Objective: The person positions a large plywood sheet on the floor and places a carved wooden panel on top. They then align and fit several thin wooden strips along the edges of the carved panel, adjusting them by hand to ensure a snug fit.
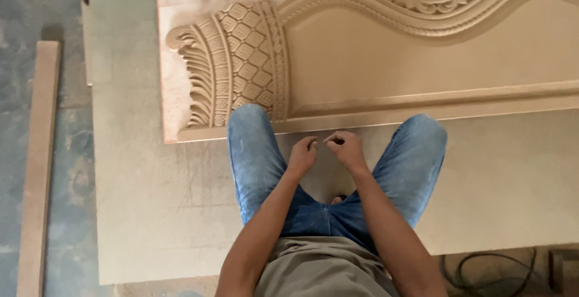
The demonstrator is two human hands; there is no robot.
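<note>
I am squatting on a flat board, my knees in blue jeans [256, 152] spread apart. My left hand [303, 154] and my right hand [345, 147] hang close together between the knees, fingers curled in loosely, with nothing visible in either. Just beyond them lies a large carved wooden panel [374, 62], pale brown, with a lattice and leaf carving at its left end and a wavy moulded border. Both hands are near the panel's lower edge without touching it.
The panel rests on a wide plain board [151, 200] laid on a grey floor. A long narrow wooden strip [39, 164] lies at the left. A dark cable [488, 267] coils at the bottom right by the board's edge.
</note>
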